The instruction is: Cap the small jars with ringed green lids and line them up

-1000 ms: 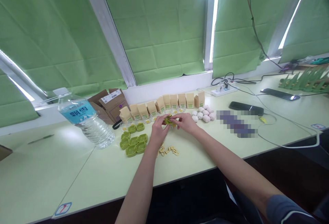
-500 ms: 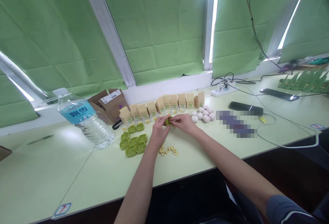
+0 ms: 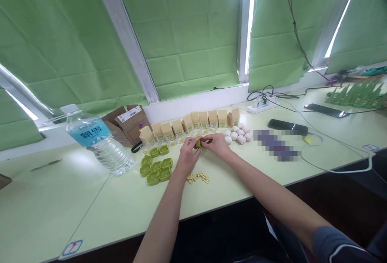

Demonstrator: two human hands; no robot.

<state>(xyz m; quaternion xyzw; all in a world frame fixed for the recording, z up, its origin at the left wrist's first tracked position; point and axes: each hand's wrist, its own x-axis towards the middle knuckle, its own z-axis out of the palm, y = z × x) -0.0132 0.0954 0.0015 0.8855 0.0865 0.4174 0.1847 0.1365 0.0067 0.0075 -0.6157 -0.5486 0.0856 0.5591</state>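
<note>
Between both sets of fingertips, above the table's middle, is a small green pot (image 3: pixel 198 144). My left hand (image 3: pixel 188 153) grips its left side, while the fingers of my right hand (image 3: pixel 217 143) pinch it from the right; much of it is hidden by fingers. More green pots (image 3: pixel 156 166) like it, squarish and hollow, cluster left of my left hand. Small pale yellow plastic pieces (image 3: pixel 198 177), some with loops, lie nearer the front edge. Several whitish egg-shaped lumps (image 3: pixel 241 132) are grouped beyond my right hand.
Kraft paper packets (image 3: pixel 195 120) stand in a row at the back, with small clear pieces (image 3: pixel 181 139) before them. On the left are a large water bottle (image 3: pixel 104 146) and an open cardboard box (image 3: pixel 130 124). To the right lie a black phone (image 3: pixel 287 127), a power strip (image 3: pixel 262 105) and a white cable (image 3: pixel 335 172).
The green pot has turned slightly between my fingers. My hands stay in nearly the same place, and the view has shifted a little.
</note>
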